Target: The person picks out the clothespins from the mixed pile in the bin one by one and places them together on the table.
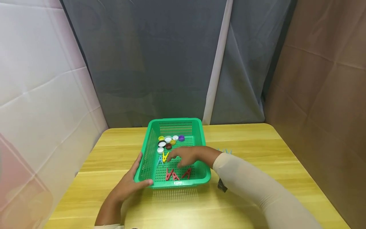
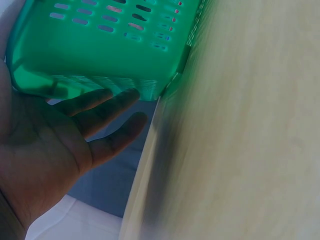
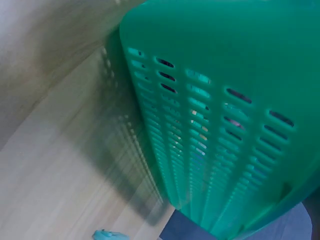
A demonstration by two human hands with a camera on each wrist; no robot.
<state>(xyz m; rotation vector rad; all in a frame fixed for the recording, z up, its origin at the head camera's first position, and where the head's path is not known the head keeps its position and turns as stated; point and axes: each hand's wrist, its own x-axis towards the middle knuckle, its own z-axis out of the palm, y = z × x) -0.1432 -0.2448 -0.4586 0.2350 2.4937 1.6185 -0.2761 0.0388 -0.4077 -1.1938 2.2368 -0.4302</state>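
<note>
A green plastic basket (image 1: 203, 136) with slotted walls stands on the table. At its near left corner my left hand (image 1: 127, 186) rests, thumb over the front rim and fingers spread straight along the outer wall. My right hand (image 1: 185, 156) reaches into the basket over its right side, thumb and fingers apart. Its fingertips are right beside a yellow clothespin (image 1: 165, 156). Left of that lies a blue clothespin (image 1: 160, 160). Red clothespins (image 1: 175, 176) lie along the front. Several bottle caps (image 1: 161, 144) in white, yellow, brown and purple are grouped toward the back left.
On the wooden table (image 1: 243, 136), light blue clothespins (image 1: 228, 151) lie right of the basket, partly behind my right forearm. A small black object (image 1: 221, 185) shows below that forearm. Grey cloth (image 1: 154, 63) hangs behind the table, with sheets at both sides.
</note>
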